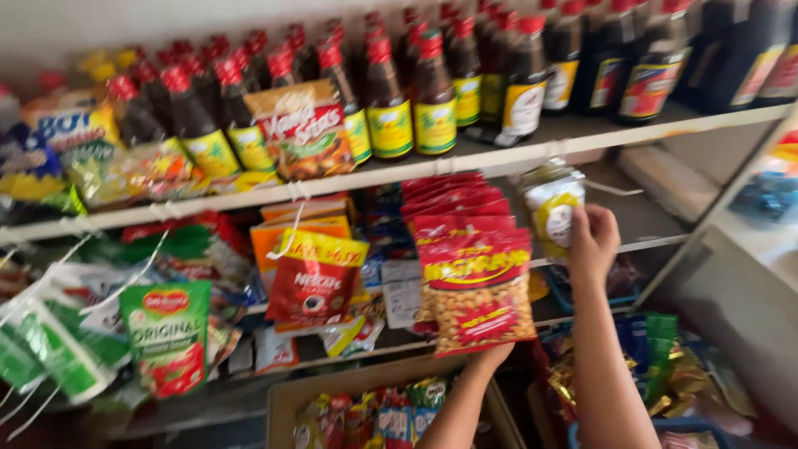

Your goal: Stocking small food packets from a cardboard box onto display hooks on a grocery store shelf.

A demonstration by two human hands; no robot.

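Observation:
A string of red snack packets (475, 287) with nuts showing through the clear lower part hangs in front of the middle shelf. My left hand (489, 357) grips the bottom edge of the lowest packet, its fingers mostly hidden behind it. My right hand (592, 241) is raised to the right of the string and pinches a small clear packet with a yellow and white label (553, 212), which hangs just under the upper shelf (515, 158).
Dark sauce bottles with red caps (416, 91) line the upper shelf. Hanging sachets, a red coffee packet (316, 287) and a green-topped sauce pouch (170, 337) fill the left. A cardboard box of sweets (287, 403) sits below, and wrapped goods (665, 366) at the lower right.

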